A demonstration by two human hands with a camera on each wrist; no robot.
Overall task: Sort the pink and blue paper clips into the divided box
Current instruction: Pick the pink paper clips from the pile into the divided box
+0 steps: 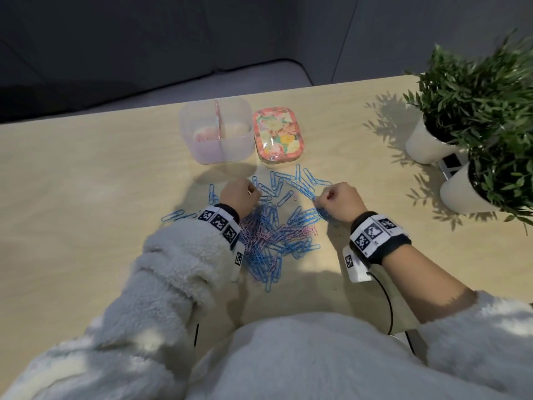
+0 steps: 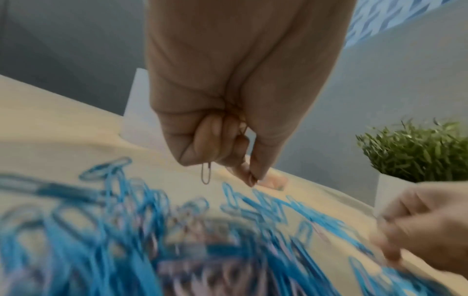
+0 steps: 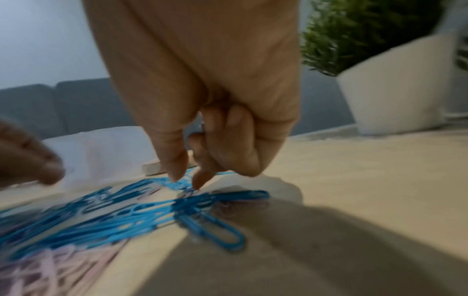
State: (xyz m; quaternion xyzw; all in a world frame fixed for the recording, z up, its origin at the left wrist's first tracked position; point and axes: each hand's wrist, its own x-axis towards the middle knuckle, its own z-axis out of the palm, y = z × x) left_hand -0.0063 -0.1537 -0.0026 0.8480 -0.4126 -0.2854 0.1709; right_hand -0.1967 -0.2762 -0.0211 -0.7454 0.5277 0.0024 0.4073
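A tangled pile of blue and pink paper clips (image 1: 274, 229) lies mid-table. Behind it stands the clear divided box (image 1: 202, 151), with pink clips in its left compartment. My left hand (image 1: 253, 193) hovers over the pile's far left, fingers curled round pale pink clips. One pink clip (image 2: 206, 174) dangles from that fist (image 2: 250, 178). My right hand (image 1: 321, 202) is at the pile's right edge. Its thumb and forefinger (image 3: 186, 182) pinch a blue clip (image 3: 182, 185) lying among loose blue clips (image 3: 215, 230).
A floral tin (image 1: 278, 138) sits just right of the box. Two potted plants in white pots (image 1: 424, 145) (image 1: 461, 194) stand at the table's right side. The table's far edge (image 1: 115, 114) runs behind the box, with a grey sofa beyond.
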